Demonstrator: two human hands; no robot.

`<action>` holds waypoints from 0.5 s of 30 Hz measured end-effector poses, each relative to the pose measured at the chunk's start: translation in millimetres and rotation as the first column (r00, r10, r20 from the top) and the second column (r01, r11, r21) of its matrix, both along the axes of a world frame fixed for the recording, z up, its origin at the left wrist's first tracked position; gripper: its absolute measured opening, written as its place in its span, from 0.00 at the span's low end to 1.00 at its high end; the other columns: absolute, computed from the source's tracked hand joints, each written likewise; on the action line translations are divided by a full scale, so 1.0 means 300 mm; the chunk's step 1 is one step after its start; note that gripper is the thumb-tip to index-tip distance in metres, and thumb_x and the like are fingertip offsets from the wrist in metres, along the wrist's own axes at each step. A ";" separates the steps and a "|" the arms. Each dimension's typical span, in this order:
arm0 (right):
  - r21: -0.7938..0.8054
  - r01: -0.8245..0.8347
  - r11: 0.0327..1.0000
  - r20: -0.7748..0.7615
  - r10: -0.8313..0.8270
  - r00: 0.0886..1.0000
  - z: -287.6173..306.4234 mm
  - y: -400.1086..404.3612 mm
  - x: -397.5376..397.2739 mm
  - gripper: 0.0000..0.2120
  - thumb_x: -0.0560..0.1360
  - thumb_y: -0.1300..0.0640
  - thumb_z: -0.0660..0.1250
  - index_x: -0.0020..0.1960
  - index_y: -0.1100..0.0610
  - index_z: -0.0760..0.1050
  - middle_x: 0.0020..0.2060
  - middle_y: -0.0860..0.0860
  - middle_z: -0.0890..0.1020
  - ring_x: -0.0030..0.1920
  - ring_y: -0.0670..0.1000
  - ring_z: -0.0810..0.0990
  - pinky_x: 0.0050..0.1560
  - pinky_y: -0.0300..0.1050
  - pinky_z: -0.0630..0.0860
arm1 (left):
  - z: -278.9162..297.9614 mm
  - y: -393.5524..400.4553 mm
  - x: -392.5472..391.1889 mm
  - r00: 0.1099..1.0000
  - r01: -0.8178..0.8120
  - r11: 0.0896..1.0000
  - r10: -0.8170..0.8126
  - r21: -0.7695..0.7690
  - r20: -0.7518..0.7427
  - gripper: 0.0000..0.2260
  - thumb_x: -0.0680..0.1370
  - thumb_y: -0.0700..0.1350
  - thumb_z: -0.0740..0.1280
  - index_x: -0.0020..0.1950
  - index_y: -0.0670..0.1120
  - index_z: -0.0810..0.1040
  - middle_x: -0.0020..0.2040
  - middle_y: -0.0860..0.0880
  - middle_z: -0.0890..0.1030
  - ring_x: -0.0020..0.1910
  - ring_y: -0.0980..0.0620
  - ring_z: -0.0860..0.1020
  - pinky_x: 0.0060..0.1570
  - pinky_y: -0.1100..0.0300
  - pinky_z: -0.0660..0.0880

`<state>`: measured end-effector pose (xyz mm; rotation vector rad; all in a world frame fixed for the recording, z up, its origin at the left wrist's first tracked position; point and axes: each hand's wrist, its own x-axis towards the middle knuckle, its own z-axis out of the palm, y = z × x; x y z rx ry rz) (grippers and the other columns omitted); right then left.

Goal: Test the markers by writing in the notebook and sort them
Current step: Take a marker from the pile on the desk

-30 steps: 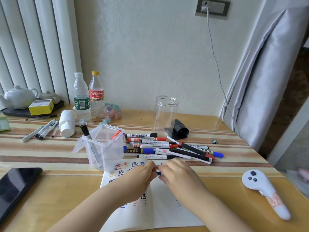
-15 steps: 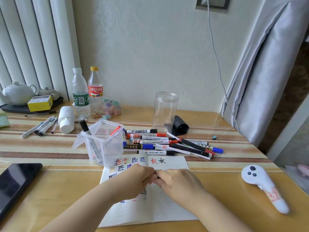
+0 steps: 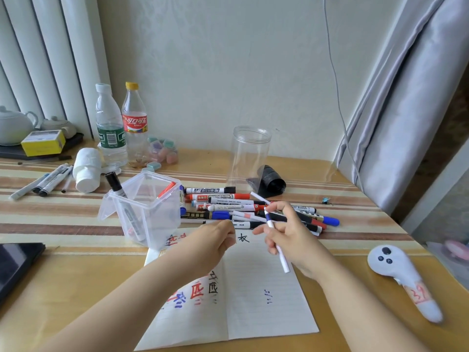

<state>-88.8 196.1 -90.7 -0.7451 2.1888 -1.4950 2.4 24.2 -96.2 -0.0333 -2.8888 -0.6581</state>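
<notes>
My right hand (image 3: 291, 240) holds a thin white marker (image 3: 276, 240) with a blue band; its fingers (image 3: 279, 207) are curled around the barrel, the far end pointing up and away from me. My left hand (image 3: 210, 242) is closed in a loose fist above the notebook (image 3: 266, 301). I think it pinches the cap, but I cannot see it.

The notebook lies open on the counter (image 3: 63, 275), near me. If the tip is open, it may touch my fingers or mark the page where I do not want. The clear box (image 3: 144, 207) with two markers stands just left of my left hand, and a careless move could push it over. The pile of markers (image 3: 248, 209) lies just behind my hands; my sleeve-less arm could roll some away and mix tested with untested.

Readable writing: the red bottle (image 3: 134, 123) says 可口可乐; one marker says WHITEBOARD; another ends in MARKER. The white controller (image 3: 396, 273) on the right carries a red number, perhaps 39.
</notes>
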 end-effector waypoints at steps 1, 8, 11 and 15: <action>-0.077 0.012 0.997 0.073 -0.006 0.997 0.005 -0.006 -0.005 0.10 0.79 0.66 0.58 0.52 0.51 0.69 0.42 0.57 0.84 0.29 0.47 0.70 0.34 0.41 0.72 | -0.006 0.006 -0.017 1.000 0.007 1.000 -0.007 0.012 -0.010 0.06 0.80 0.46 0.57 0.53 0.47 0.71 0.50 0.50 0.76 0.44 0.55 0.72 0.41 0.66 0.68; -0.494 0.195 0.847 0.527 0.113 0.842 -0.025 -0.036 -0.062 0.12 0.79 0.68 0.52 0.51 0.63 0.74 0.33 0.58 0.80 0.28 0.48 0.72 0.28 0.37 0.72 | -0.112 0.030 -0.085 0.980 0.080 0.997 -0.077 0.008 -0.181 0.07 0.78 0.45 0.60 0.50 0.44 0.76 0.48 0.49 0.78 0.47 0.50 0.74 0.44 0.63 0.68; -0.320 0.196 0.927 0.358 -0.073 0.931 -0.083 -0.054 -0.079 0.09 0.80 0.56 0.58 0.44 0.58 0.72 0.26 0.53 0.73 0.24 0.46 0.67 0.26 0.37 0.63 | -0.164 0.029 -0.089 0.963 0.135 0.991 -0.128 0.015 -0.237 0.10 0.74 0.48 0.57 0.43 0.47 0.76 0.40 0.51 0.79 0.41 0.52 0.74 0.40 0.64 0.69; -0.173 0.225 0.959 0.169 -0.196 0.966 -0.117 -0.068 -0.109 0.13 0.78 0.52 0.56 0.41 0.58 0.72 0.23 0.51 0.69 0.25 0.45 0.65 0.28 0.37 0.59 | -0.188 0.030 -0.093 0.949 0.196 0.981 -0.185 0.018 -0.257 0.11 0.75 0.49 0.57 0.45 0.47 0.77 0.40 0.53 0.80 0.43 0.56 0.72 0.41 0.66 0.68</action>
